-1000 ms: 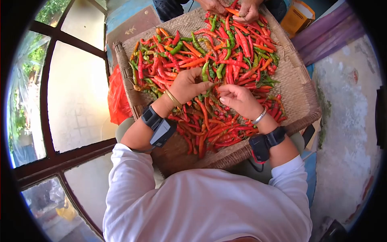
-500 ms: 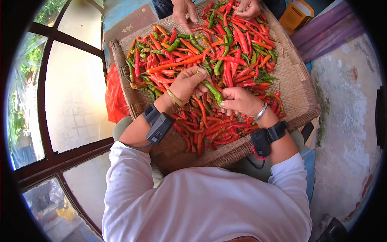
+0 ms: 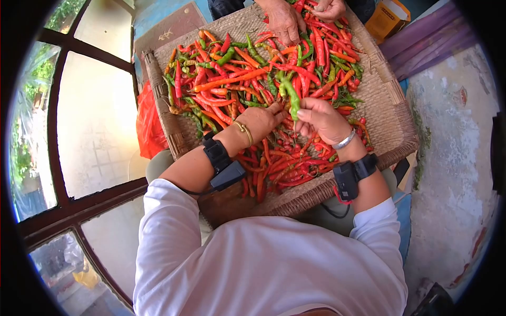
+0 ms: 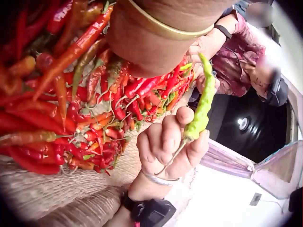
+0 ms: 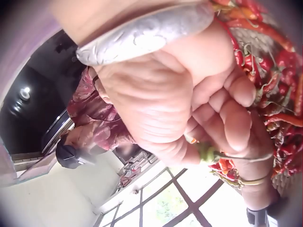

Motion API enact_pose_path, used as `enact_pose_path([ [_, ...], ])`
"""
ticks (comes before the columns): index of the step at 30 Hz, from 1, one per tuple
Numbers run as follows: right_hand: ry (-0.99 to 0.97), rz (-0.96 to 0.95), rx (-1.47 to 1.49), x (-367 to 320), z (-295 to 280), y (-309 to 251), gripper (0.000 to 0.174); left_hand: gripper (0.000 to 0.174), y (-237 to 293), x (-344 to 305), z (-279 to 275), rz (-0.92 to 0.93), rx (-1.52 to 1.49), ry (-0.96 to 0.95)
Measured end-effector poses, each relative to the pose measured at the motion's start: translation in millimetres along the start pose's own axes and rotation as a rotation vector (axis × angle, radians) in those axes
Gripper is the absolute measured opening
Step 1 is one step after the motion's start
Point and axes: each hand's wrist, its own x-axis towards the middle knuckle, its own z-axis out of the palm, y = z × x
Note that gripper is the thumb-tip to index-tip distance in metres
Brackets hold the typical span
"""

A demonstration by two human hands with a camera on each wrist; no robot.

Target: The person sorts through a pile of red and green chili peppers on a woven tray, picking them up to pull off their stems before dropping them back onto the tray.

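My right hand [image 3: 319, 120] pinches a green chili pepper [image 3: 291, 97] near its stem end, holding it raised over the woven tray [image 3: 387, 124]. In the left wrist view this chili pepper [image 4: 202, 106] points upward, its thin stem hanging down across the palm. My left hand [image 3: 258, 124] reaches low into the heap of red, orange and green chili peppers [image 3: 240, 84], just left of the held one. Its fingertips are hidden among the peppers, and I cannot tell whether they grip one. A band of smaller, darker red chili peppers [image 3: 279, 166] lies nearer to me.
Across the tray, another person's hand [image 3: 284, 23] reaches into the heap, and that person's other hand [image 3: 329, 9] is at the far edge. A red plastic bag [image 3: 150, 124] hangs at the left, beside the window. A yellow box [image 3: 387, 21] stands at the far right.
A green chili pepper came up between both hands, then passed into the right hand alone. My left hand moved back down to the heap. The other person's hand shifted over the peppers.
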Motion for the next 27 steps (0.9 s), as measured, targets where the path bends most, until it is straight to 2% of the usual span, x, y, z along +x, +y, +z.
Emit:
enact_pose_path([
  [1,0.014,-0.222,0.224,2.8,3.0,-1.0,0.029,0.034,2.4,1.2,-4.9,0.008,0.036,-0.013],
  [2,0.092,-0.366,0.351,2.0,4.4,-5.8,0.041,0.031,3.8,1.8,-7.7,0.015,0.074,-0.025],
  [4,0.280,-0.372,0.345,0.7,-2.8,-5.1,0.047,0.027,2.8,-0.3,-7.9,0.049,0.076,0.048],
  [5,0.279,-0.374,0.344,1.9,-3.0,-2.8,0.047,0.026,2.5,-0.9,-9.4,0.036,0.067,0.025],
  [7,0.414,-0.063,-0.227,6.4,-2.8,8.5,0.043,0.026,3.0,-1.5,-14.1,0.022,0.061,0.002],
  [8,0.347,-0.222,-0.574,9.8,-0.5,19.1,0.036,0.029,4.3,-2.4,-16.2,-0.009,0.003,0.057],
  [10,0.299,-0.459,-0.988,8.8,10.0,20.8,0.031,0.033,5.4,-5.2,-20.4,-0.046,-0.036,0.116],
  [12,0.213,-0.366,-1.032,7.5,12.2,17.0,0.030,0.027,5.9,-9.1,-26.9,0.015,-0.264,0.204],
  [13,0.211,-0.363,-0.909,8.5,10.4,19.5,0.028,0.028,5.5,-11.0,-26.9,0.002,-0.349,0.222],
  [14,0.213,-0.383,-0.912,8.5,8.9,19.3,0.028,0.029,4.5,-12.6,-26.4,-0.004,-0.430,0.233],
  [16,0.117,-0.158,-0.743,7.2,9.4,16.6,0.025,0.030,3.1,-13.0,-28.0,-0.005,-0.519,0.234],
  [17,0.094,-0.015,-0.472,5.6,13.4,15.6,0.023,0.030,2.7,-12.7,-26.9,-0.003,-0.508,0.238],
  [20,0.083,0.034,-0.376,2.1,13.8,8.4,0.022,0.031,0.8,-11.8,-30.0,0.062,-0.558,0.350],
  [22,0.108,0.012,-0.329,3.3,11.2,9.8,0.021,0.033,1.2,-12.8,-35.4,-0.027,-0.801,0.203],
  [23,0.133,0.032,-0.351,3.1,10.6,7.7,0.020,0.037,-6.8,-12.3,-24.9,0.050,-0.720,0.233],
  [24,0.158,0.053,-0.372,2.4,10.1,6.7,0.019,0.037,-9.1,-13.6,-28.3,0.050,-0.716,0.238],
  [26,0.163,0.006,-0.440,2.8,6.8,11.3,0.021,0.037,-12.4,-17.0,-34.8,-0.187,-0.443,0.091],
  [27,0.140,0.026,-0.531,1.9,5.6,10.1,0.023,0.034,-15.6,-16.7,-34.6,-0.301,-0.299,0.123],
])
